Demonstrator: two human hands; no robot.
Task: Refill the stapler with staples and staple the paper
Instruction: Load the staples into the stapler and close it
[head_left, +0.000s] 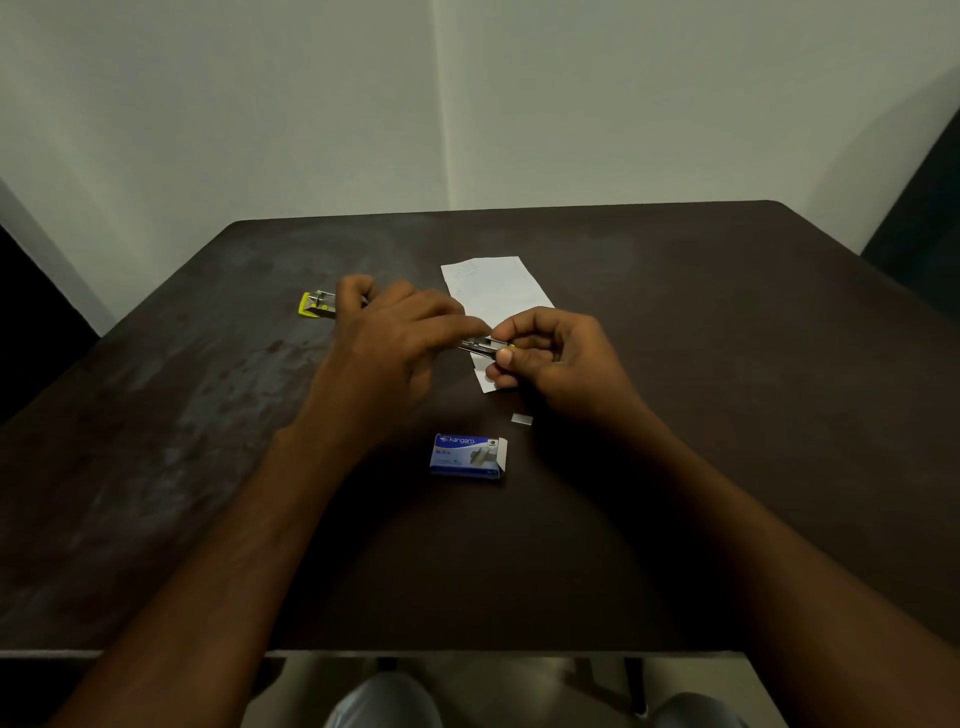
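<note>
**Two hands meeting on a stapler part at mid-table**

Both forearms are crossing the near edge of the dark table (727, 441) and converging toward its middle. Wide bare tabletop is lying open on either flank, out to the left and right edges, and more is stretching behind the paper to the far edge, where pale walls are rising. Close to the hands, the room is tightening: the blue staple box (467, 457) is sitting just in front of them with its right-end flap standing open, and a short strip of staples (522, 420) is lying near the right wrist.

The right hand (556, 358) is pinching a thin metal rail (483, 344) with a yellow tip between thumb and curled fingers, holding it raised above the paper's near end. The left hand (395, 338) is reaching in from the other side, its bunched fingertips closing on the rail's free end.

The stapler (317, 304) is lying on the table beyond the left hand's knuckles, well apart from the rail; it is showing a yellow body with bright metal inside. The paper (493, 291), a white sheet set at a slant, is running from behind the hands to beneath the right thumb.
</note>
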